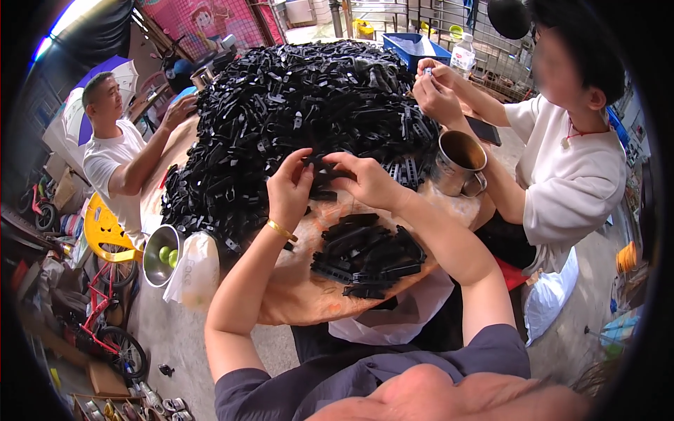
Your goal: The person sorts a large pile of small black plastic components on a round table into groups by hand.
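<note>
My left hand (289,188) and my right hand (371,182) meet over the near part of the table. Between their fingertips they pinch a small black plastic part (320,167); its exact shape is partly hidden by the fingers. Just beyond them rises a large heap of black plastic pieces (302,91) that covers most of the table. Nearer to me, below my right forearm, lies a smaller pile of long black toothed strips (366,256) on the orange-brown tablecloth (295,302).
A steel mug (460,165) stands right of my right hand. At the left edge are a steel bowl (149,256) with green fruit and a white plastic bag (196,274). People work at left and right. Far back are a blue bin (439,59) and a bottle (463,56).
</note>
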`<state>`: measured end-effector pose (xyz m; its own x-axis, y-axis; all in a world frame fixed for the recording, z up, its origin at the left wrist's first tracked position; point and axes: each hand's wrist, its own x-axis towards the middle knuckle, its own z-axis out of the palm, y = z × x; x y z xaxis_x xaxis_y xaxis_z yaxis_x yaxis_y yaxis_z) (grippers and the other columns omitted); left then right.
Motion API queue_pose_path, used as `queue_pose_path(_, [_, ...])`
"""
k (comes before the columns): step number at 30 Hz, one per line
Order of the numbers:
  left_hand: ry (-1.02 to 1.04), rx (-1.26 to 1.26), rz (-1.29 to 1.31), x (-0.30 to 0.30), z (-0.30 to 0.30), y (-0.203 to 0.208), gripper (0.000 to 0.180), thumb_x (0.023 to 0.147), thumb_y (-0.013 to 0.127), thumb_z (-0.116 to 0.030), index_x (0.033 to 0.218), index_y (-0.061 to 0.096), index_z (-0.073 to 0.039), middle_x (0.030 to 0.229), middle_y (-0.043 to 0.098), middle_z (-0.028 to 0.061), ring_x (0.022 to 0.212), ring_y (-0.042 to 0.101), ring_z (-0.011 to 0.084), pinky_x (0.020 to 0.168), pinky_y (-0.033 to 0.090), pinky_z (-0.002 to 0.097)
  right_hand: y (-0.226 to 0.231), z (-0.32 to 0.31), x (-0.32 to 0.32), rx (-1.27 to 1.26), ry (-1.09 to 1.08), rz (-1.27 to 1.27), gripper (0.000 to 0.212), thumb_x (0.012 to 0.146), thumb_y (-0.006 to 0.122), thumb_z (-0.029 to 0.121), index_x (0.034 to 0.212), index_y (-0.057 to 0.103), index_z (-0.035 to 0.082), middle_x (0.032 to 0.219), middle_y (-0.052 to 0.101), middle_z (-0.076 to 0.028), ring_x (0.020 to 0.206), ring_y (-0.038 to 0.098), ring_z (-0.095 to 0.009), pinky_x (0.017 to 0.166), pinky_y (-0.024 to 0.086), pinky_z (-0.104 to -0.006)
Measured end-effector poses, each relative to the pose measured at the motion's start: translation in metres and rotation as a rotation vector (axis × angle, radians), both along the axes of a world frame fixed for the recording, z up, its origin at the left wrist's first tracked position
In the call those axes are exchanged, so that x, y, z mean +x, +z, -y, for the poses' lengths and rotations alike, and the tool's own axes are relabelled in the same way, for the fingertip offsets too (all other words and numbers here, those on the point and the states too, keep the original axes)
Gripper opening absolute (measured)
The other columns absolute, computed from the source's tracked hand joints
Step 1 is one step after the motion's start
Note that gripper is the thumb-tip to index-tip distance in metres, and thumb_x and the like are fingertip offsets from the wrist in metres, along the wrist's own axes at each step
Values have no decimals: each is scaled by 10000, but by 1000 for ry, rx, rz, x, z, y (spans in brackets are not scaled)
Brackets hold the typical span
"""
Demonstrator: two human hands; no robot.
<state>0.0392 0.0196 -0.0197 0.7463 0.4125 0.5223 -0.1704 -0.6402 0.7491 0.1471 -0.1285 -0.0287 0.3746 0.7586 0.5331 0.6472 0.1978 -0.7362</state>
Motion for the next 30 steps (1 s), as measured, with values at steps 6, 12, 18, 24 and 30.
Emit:
queue_pose_path(6, [-89,-377,21,3,-5,-10,238,819,610,-11,1045,536,2,859,640,92,738,619,103,660,497,220,-6,1,10,-77,-72,62,434,799,603,12,1216,485,25,861,656,-148,760,641,-173,704,501,-293])
queue_pose_path(12, [-126,-274,-187,-4,2,5,219,852,576,11,1064,525,21,947,608,90,827,613,118,761,527,235,-8,0,8,-77,140,-337,379,829,611,44,1190,506,-4,870,646,-89,753,594,-115,688,492,-267])
queue_pose_path(18, [-157,-551,-39,-2,0,2,247,843,588,1,1086,561,35,919,632,86,795,632,124,698,522,227,-4,1,7,1,64,-330,321,846,593,32,1159,534,-7,845,629,-48,751,563,-78,673,485,-245])
queue_pose_path(24, [-138,-650,22,-3,0,4,252,849,588,-8,1093,563,48,928,632,93,816,628,132,722,537,234,15,13,11,15,-420,331,317,762,677,170,1053,620,58,941,616,-96,843,580,-251,766,475,-334])
queue_pose_path(30, [-91,-225,-106,-5,20,-2,259,857,599,-65,1089,592,49,853,668,72,754,622,79,671,512,215,9,5,-3,139,-237,684,330,674,713,152,990,643,85,864,611,-27,789,544,-211,721,461,-343])
